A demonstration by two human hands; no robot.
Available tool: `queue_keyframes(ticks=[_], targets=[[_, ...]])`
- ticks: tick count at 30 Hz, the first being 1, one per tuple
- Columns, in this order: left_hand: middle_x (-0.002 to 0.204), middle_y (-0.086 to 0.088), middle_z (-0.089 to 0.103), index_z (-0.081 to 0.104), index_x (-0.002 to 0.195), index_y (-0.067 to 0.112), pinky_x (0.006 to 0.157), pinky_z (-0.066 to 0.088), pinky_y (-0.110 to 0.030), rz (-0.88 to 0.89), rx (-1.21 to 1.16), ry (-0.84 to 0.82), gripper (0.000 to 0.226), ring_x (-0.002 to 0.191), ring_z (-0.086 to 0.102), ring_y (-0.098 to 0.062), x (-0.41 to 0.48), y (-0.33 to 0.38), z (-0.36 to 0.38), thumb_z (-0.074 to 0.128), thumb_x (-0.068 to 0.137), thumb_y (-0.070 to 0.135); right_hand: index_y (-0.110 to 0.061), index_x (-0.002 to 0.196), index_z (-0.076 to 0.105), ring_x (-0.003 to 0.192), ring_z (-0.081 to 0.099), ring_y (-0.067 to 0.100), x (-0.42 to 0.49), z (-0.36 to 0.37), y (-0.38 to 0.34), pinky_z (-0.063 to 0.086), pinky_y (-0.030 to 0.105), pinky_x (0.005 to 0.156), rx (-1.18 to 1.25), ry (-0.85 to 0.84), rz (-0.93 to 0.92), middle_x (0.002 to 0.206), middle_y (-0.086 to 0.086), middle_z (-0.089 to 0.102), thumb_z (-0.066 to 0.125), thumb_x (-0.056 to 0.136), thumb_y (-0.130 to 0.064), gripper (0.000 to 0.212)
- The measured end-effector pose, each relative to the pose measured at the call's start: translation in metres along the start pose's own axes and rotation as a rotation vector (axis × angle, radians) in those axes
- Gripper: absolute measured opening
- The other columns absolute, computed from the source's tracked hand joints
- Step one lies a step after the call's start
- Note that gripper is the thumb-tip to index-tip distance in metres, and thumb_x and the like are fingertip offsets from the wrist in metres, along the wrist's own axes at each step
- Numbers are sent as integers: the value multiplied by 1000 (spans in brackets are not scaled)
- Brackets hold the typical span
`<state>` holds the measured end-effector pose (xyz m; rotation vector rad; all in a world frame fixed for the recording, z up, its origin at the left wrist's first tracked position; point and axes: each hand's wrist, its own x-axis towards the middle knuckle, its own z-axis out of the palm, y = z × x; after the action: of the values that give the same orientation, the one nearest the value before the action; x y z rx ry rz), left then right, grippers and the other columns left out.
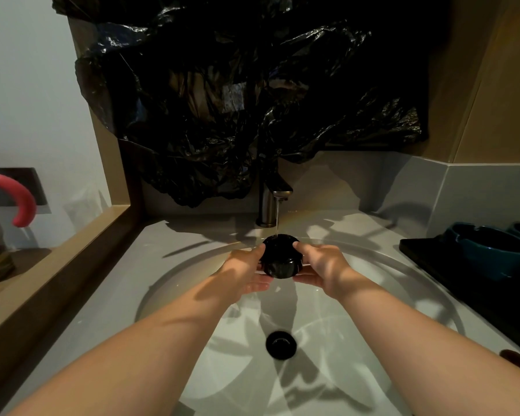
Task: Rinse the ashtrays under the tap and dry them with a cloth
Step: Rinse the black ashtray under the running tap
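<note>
Ashtray: black, glossy, round, wet, right under the tap stream. White sink set in grey tabletop; teal ashtray on black tray at right; black plastic sheet on back wall. Left hand and right hand clamp it between them, fingers curled underneath, thumbs on its upper edge.

The grey countertop holds a round sink basin in front of the tap. Right of the tap lies a black tray (one teal ashtray stands on it).
</note>
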<state>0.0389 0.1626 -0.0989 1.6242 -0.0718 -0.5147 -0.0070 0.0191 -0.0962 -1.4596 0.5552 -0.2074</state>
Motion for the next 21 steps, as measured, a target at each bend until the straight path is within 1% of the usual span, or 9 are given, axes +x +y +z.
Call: queue_keyframes(ticks=[2, 4, 7, 9, 12, 14, 15, 18, 21], targets=[[102, -14, 65, 51, 129, 5, 68, 56, -32, -28, 12, -16, 42, 84, 67, -27, -3, 0, 1, 43, 101, 36, -1, 101, 61, 81, 67, 30, -2, 0, -2, 55, 31, 54, -15, 22, -39, 99, 17, 66, 67, 88, -23, 26], [99, -16, 66, 48, 130, 5, 71, 57, -34, -77, -1, -39, 41, 86, 68, -30, -5, -1, 2, 41, 102, 33, 0, 100, 64, 83, 66, 29, -4, 1, -2, 57, 29, 53, -33, 33, -99, 99, 17, 67, 70, 86, -22, 26], [124, -22, 57, 40, 136, 4, 83, 55, -42, -111, -133, -29, 37, 104, 63, -38, -4, 1, 3, 42, 102, 19, -1, 108, 63, 97, 63, 32, -6, 3, -2, 57, 27, 54, -65, -20, -180, 107, 19, 65, 68, 86, -16, 27], [135, -22, 49, 37, 139, 3, 87, 53, -43, -99, -217, 0, 38, 115, 57, -39, -1, 2, 2, 40, 101, 8, 0, 123, 56, 103, 60, 31, -6, 4, 0, 57, 29, 62, -95, -73, -215, 116, 18, 60, 66, 87, -9, 38], [131, -17, 54, 43, 134, 3, 87, 53, -38, -42, -174, -3, 35, 114, 59, -33, 3, 1, 1, 38, 99, 0, -1, 132, 49, 103, 59, 26, -5, 6, 2, 55, 29, 75, -215, -89, -299, 122, 16, 58, 67, 85, -2, 50], [120, -11, 58, 50, 125, 13, 85, 53, -35, 20, -50, -21, 33, 107, 60, -27, 0, 1, 2, 43, 96, -3, -3, 131, 51, 110, 59, 24, -5, 9, 3, 51, 31, 90, -360, -53, -379, 122, 12, 60, 68, 84, -2, 50], [119, -9, 58, 50, 129, 17, 87, 53, -36, 70, 58, 0, 42, 105, 59, -26, 2, 0, 2, 46, 94, -5, -4, 130, 53, 113, 57, 22, -4, 10, 4, 47, 30, 96, -432, -46, -421, 122, 10, 61, 67, 84, -1, 48], [129, -7, 55, 45, 139, 22, 95, 51, -42, 242, 388, 55, 62, 113, 56, -27, 7, -3, 2, 53, 86, -8, -10, 127, 57, 113, 56, 18, -6, 14, 8, 43, 29, 100, -597, -66, -484, 119, 5, 63, 61, 87, -2, 42], [125, -5, 58, 48, 137, 24, 93, 53, -43, 316, 501, 77, 59, 112, 57, -27, 5, -5, 1, 57, 85, -3, -15, 128, 57, 117, 54, 20, -5, 16, 10, 43, 32, 103, -625, -80, -495, 119, 3, 63, 58, 88, -2, 42]])
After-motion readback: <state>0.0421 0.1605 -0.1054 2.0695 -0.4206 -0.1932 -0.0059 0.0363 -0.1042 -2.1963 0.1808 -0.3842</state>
